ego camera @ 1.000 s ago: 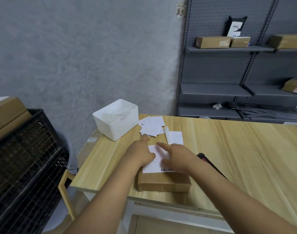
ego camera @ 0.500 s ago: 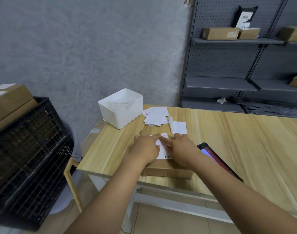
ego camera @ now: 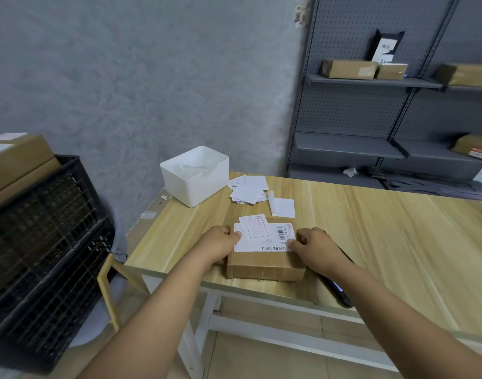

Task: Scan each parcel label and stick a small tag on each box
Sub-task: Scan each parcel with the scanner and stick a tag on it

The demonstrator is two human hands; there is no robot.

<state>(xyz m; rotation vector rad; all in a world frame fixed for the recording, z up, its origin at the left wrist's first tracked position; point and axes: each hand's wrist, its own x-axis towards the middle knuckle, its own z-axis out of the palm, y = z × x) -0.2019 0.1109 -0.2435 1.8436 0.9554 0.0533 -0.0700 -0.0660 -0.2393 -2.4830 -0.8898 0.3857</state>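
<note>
Since a moment ago, both of my hands are drawing apart off the middle of the shipping label [ego camera: 263, 237] to the sides of the cardboard box [ego camera: 264, 265], uncovering the small tag [ego camera: 254, 227] stuck over the label's far left corner. Going left to right, a black crate [ego camera: 43, 242] with brown parcels is standing against the grey wall, my left hand [ego camera: 220, 243] is curling its fingers around the box's left edge, and my right hand [ego camera: 313, 248] is gripping its right edge. Behind the box, a white bin [ego camera: 196, 176] and loose paper slips [ego camera: 248, 188] are lying on the wooden table [ego camera: 398, 242], with grey shelving [ego camera: 371, 143] holding more parcels at the right.
</note>
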